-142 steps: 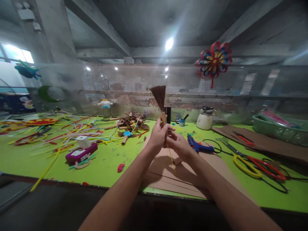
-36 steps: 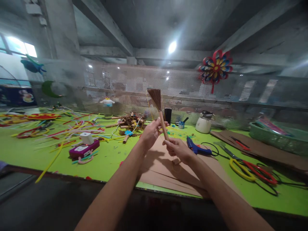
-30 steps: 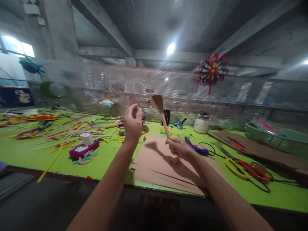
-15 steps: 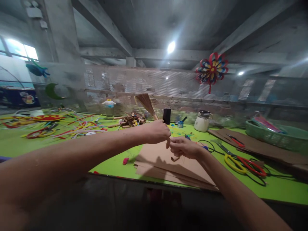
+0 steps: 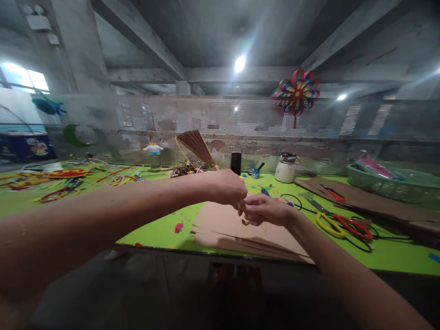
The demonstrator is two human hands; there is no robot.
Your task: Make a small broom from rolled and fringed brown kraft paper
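My left hand (image 5: 228,187) is closed around the pale handle of a small broom (image 5: 196,145), a brown, ribbed, fan-shaped piece. Its wide end points up and left, with a thin yellow strand along one edge. My right hand (image 5: 264,209) is closed in a pinch against the fingers of the left, at the lower end of the handle. What its fingertips grip is hidden. A small brown roll (image 5: 244,222) shows just below them. Both hands are above a stack of brown kraft paper (image 5: 220,222) on the green table (image 5: 154,229).
Yellow-and-red-handled scissors (image 5: 332,223) and a black cord lie at the right, near a green basket (image 5: 392,183) and more brown sheets. A white jug (image 5: 285,168), a black phone-like block (image 5: 235,162) and a paint jar (image 5: 255,173) stand behind. Colourful strips (image 5: 117,176) clutter the left.
The broom has tilted further left and its fan faces me more. My hands stay together; the right has shifted slightly. The whole view has moved a little.
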